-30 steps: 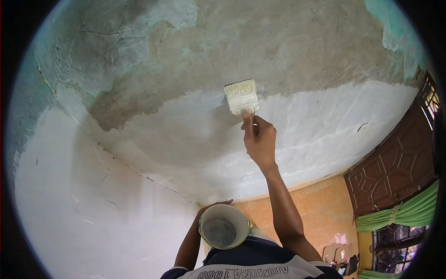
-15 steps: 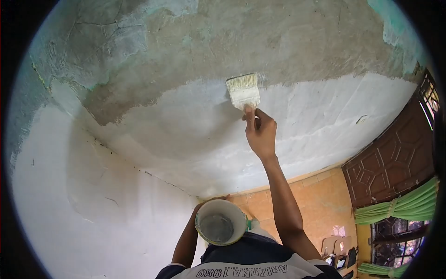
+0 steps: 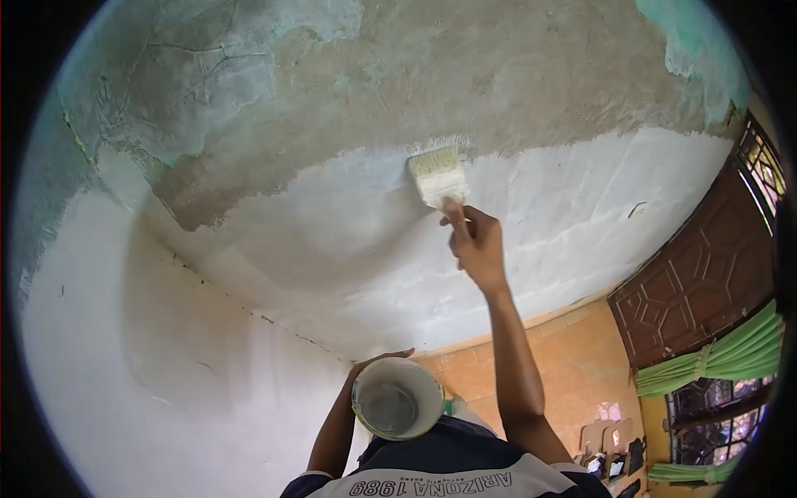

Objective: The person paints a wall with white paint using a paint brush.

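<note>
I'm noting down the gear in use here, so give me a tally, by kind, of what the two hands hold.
Brush: 1, in the right hand
Bucket: 1, with the left hand around it
Total: 2

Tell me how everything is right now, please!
Paintbrush: whitish, bristles at the wall
Right hand: gripping paintbrush
Left hand: against bucket, partly hidden
Bucket: open-topped, whitish inside
Wall: white below, unpainted patches above
Green curtain: gathered
Paneled door: can't tell if shut
</note>
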A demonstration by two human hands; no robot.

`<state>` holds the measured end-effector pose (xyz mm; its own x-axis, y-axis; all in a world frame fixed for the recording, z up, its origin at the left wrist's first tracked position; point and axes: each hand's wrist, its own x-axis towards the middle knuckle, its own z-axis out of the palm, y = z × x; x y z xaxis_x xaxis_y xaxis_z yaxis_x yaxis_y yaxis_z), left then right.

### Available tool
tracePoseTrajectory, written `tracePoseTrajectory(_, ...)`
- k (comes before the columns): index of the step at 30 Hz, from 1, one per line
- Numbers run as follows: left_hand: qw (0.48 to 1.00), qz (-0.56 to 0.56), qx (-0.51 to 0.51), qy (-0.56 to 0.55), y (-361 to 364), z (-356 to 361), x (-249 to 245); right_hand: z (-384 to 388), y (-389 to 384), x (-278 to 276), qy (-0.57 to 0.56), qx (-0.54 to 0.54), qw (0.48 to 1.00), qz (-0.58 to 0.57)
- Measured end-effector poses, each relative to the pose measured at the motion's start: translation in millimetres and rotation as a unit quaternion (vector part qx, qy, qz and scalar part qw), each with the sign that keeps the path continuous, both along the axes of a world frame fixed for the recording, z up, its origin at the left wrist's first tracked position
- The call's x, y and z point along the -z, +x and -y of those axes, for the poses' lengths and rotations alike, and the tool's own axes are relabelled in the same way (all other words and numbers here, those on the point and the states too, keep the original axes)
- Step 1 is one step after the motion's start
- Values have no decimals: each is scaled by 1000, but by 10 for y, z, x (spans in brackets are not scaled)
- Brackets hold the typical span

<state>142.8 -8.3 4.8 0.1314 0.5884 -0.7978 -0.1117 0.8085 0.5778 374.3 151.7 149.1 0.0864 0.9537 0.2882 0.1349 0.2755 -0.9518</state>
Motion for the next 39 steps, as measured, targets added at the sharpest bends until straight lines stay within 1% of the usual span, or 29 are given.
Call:
tracePoseTrajectory(1, 997, 20, 10, 73, -67, 18, 76, 93, 111, -65, -30, -38, 998, -27)
tracePoseTrajectory(2, 996, 23, 20, 82, -104, -68, 9, 228, 242, -65, -2, 2, 999, -36)
tracePoseTrajectory(3, 999, -5, 2, 37, -98, -82, -40, 222, 298, 56, 33, 19, 997, -66)
tracePoseTrajectory(4, 999, -34, -16, -9, -110, -82, -77, 317, 330, -4, 25, 19, 996, -88)
tracePoseTrajectory(5, 999, -32, -14, -9, -146, -67, -78, 407, 332, -67, 15, 19, 994, -111)
tracePoseTrajectory(6, 999, -14, -2, 46, -192, -33, -62, 430, 304, -45, 16, 22, 994, -109)
tracePoseTrajectory(7, 995, 4, 10, 99, -247, 3, -37, 443, 269, -6, 38, 25, 996, -78)
tracePoseTrajectory(8, 995, 4, 14, 100, -317, -22, 117, 452, 235, 37, 61, 29, 997, -46)
tracePoseTrajectory(9, 997, -10, 0, 72, -388, -105, 369, 455, 216, 87, 63, 33, 996, -45)
tracePoseTrajectory(10, 999, -24, -13, 44, -442, -166, 506, 460, 204, 145, 73, 75, 994, 14)
tracePoseTrajectory(11, 999, -23, -7, 46, -461, -166, 433, 486, 185, 157, 83, 117, 987, 74)
tracePoseTrajectory(13, 995, 9, 48, 89, -482, -145, 277, 557, 106, 52, 87, 133, 984, 81)
tracePoseTrajectory(15, 994, 12, 69, 84, -517, -177, 210, 656, -19, -220, 137, 138, 977, 90)
tracePoseTrajectory(17, 993, 13, 91, 75, -565, -260, 256, 667, -81, -446, 116, 135, 980, 90)
tracePoseTrajectory(19, 990, 12, 110, -89, -621, -432, 420, 586, -101, -532, 156, 150, 953, 212)
tracePoseTrajectory(20, 989, 11, 114, -90, -645, -454, 464, 538, -156, -541, 186, 171, 948, 195)
tracePoseTrajectory(21, 986, 16, 130, -102, -659, -470, 473, 476, -173, -511, 185, 175, 947, 196)
tracePoseTrajectory(23, 982, 20, 150, -114, -705, -501, 540, 303, -190, -355, 273, 183, 915, 235)
tracePoseTrajectory(24, 984, 20, 147, -103, -748, -494, 623, 213, -169, -226, 291, 176, 901, 267)
tracePoseTrajectory(27, 985, 26, 142, -92, -754, -463, 444, 343, -285, -168, 152, 210, 906, 334)
tracePoseTrajectory(29, 985, 27, 141, -92, -781, -488, 390, 436, -287, -175, 133, 217, 901, 352)
tracePoseTrajectory(30, 981, 58, 147, -112, -816, -518, 454, 474, -277, -180, 114, 220, 896, 369)
tracePoseTrajectory(31, 975, 88, 152, -133, -846, -533, 506, 504, -239, -196, 112, 224, 895, 368)
tracePoseTrajectory(32, 975, 87, 157, -132, -865, -501, 562, 530, -178, -217, 118, 209, 892, 384)
tracePoseTrajectory(34, 992, 72, 78, -66, -897, -399, 632, 536, -109, -290, 105, 190, 893, 393)
tracePoseTrajectory(35, 992, 71, 81, -67, -919, -403, 657, 519, -94, -356, 103, 193, 893, 393)
tracePoseTrajectory(37, 990, 92, 68, -88, -947, -407, 637, 483, -89, -529, 115, 186, 898, 382)
tracePoseTrajectory(38, 989, 91, 69, -88, -967, -433, 684, 432, -83, -564, 155, 194, 889, 384)
tracePoseTrajectory(39, 984, 102, 77, -125, -990, -481, 772, 424, -93, -629, 153, 194, 889, 384)
